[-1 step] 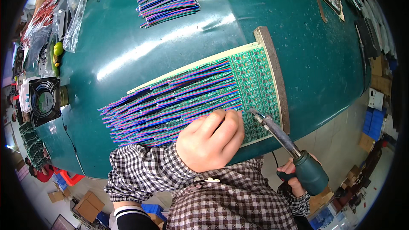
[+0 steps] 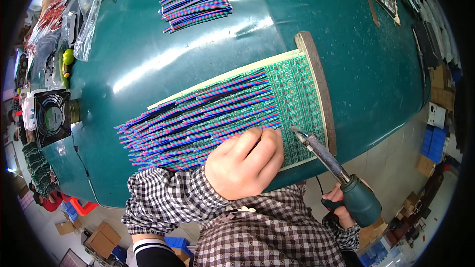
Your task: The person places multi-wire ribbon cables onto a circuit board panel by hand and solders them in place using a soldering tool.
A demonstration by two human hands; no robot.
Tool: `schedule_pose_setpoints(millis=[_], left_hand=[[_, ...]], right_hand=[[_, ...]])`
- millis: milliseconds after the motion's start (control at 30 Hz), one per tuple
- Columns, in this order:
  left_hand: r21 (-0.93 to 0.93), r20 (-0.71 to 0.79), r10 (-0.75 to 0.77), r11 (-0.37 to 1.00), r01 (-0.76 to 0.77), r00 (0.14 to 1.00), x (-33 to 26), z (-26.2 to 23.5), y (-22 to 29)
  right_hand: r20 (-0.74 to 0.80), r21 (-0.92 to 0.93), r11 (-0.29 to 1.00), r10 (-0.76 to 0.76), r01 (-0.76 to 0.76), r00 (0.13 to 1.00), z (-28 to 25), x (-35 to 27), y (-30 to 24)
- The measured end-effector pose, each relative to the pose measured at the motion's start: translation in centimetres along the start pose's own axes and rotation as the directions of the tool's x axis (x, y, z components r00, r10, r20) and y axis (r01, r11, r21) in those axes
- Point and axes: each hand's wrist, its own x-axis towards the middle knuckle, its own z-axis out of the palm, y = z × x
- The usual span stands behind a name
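A green circuit board panel (image 2: 297,94) lies on the teal table (image 2: 198,54), with a wooden strip (image 2: 316,84) along its far right edge. Many striped ribbon wires (image 2: 198,118) lie side by side across it, their ends sticking out to the left. My left hand (image 2: 245,163) rests curled on the panel's near edge, its fingertips pinching a ribbon wire end against the board. My right hand (image 2: 341,202) grips the dark green handle of a soldering iron (image 2: 326,160). Its tip touches the board just right of my left fingers.
A loose bundle of cut ribbon wires (image 2: 195,5) lies at the back of the table. A small black fan (image 2: 52,116) stands at the left edge, with plastic bags (image 2: 89,10) behind it. Cardboard boxes (image 2: 101,237) sit on the floor below.
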Motion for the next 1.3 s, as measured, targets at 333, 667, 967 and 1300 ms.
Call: schedule_pose_setpoints(millis=[333, 667, 967, 1300], left_hand=[[-0.003, 0.067, 0.006, 1.000, -0.005, 0.998, 0.5, -1.1, 0.2], [0.045, 0.014, 0.002, 0.999, -0.003, 1.000, -0.3, -0.7, 0.4], [0.032, 0.039, -0.014, 0.999, 0.013, 0.999, -1.2, -0.7, 1.0], [0.013, 0.058, 0.010, 1.000, -0.010, 0.998, -0.2, -2.0, 0.4]], right_hand=[[0.097, 0.581, 0.809, 0.036, -0.086, 0.995, -3.0, -2.2, 9.9], [0.049, 0.625, 0.778, -0.111, 0.056, 0.993, -1.7, 1.8, 3.8], [0.032, 0.616, 0.788, -0.026, 0.000, 0.999, -1.6, 0.4, 3.6], [0.115, 0.562, 0.813, 0.105, -0.152, 0.988, -2.1, -1.8, 4.0]])
